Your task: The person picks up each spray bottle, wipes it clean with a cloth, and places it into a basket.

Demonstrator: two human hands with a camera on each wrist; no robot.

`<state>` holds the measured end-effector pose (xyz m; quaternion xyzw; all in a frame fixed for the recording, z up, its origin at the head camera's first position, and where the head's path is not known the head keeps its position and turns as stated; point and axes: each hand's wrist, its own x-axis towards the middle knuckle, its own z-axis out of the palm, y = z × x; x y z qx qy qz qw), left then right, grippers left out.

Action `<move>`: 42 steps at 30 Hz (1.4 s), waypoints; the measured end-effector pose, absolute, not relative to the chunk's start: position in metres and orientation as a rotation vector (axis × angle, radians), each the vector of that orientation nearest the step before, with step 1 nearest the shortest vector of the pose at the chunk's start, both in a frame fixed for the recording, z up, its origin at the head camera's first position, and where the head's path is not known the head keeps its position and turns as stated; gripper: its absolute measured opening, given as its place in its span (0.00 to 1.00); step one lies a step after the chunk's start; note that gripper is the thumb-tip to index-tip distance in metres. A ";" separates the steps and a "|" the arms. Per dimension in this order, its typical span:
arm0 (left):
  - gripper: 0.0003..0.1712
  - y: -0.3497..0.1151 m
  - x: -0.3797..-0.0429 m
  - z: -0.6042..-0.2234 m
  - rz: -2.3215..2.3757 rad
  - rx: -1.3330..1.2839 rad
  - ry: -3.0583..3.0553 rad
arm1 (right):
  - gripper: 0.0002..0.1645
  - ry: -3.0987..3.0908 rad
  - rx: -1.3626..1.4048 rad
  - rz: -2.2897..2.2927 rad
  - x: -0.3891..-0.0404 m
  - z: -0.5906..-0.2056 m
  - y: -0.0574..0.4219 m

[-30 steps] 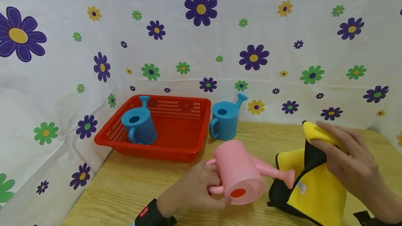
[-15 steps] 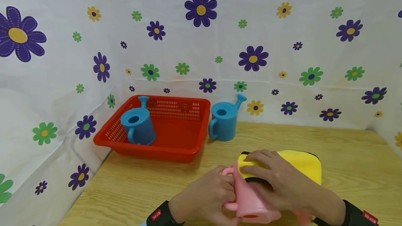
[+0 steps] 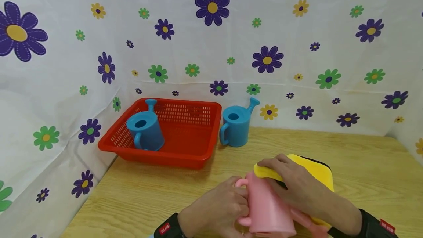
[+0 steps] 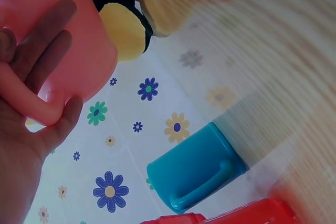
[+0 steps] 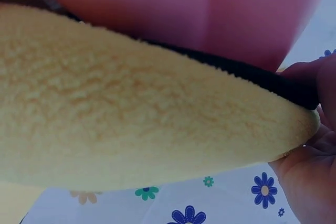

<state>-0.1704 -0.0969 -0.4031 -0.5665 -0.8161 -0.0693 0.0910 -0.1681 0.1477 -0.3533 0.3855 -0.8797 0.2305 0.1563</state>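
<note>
My left hand (image 3: 219,205) grips the handle of a pink watering can (image 3: 267,208). The can lies tipped over close above the table, its opening end toward me and its spout to the right. Fingers (image 4: 50,40) reach through the handle in the left wrist view. Across the can's far end and right side, my right hand (image 3: 297,186) presses a yellow and black cloth (image 3: 315,170). The right wrist view has the fluffy yellow cloth (image 5: 131,103) pinched between thumb and fingers, against the pink can wall (image 5: 247,14). Part of the spout is hidden behind the right hand.
A red plastic basket (image 3: 158,157) stands at the back left with a blue watering can (image 3: 150,131) leaning in it. A second blue watering can (image 3: 238,129) stands upright just right of the basket. A flowered sheet (image 3: 185,47) hangs behind the wooden table (image 3: 138,194).
My right hand has brought the cloth leftward onto the pink can. The can has shifted right and toward me. In the last half second the cloth hand has moved only slightly along it.
</note>
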 end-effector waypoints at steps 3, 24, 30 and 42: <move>0.23 -0.097 -0.170 -0.403 -0.164 -1.679 -2.401 | 0.27 -2.406 1.229 0.696 -0.170 -0.356 0.148; 0.18 -0.098 -0.173 -0.403 -0.113 -1.671 -2.421 | 0.24 -2.381 1.557 0.600 -0.153 -0.358 0.149; 0.18 -0.101 -0.176 -0.406 -0.136 -1.632 -2.441 | 0.23 -2.574 1.547 0.563 -0.137 -0.357 0.149; 0.15 -0.107 -0.182 -0.410 -0.255 -1.586 -2.360 | 0.14 -2.166 1.828 0.475 -0.137 -0.364 0.147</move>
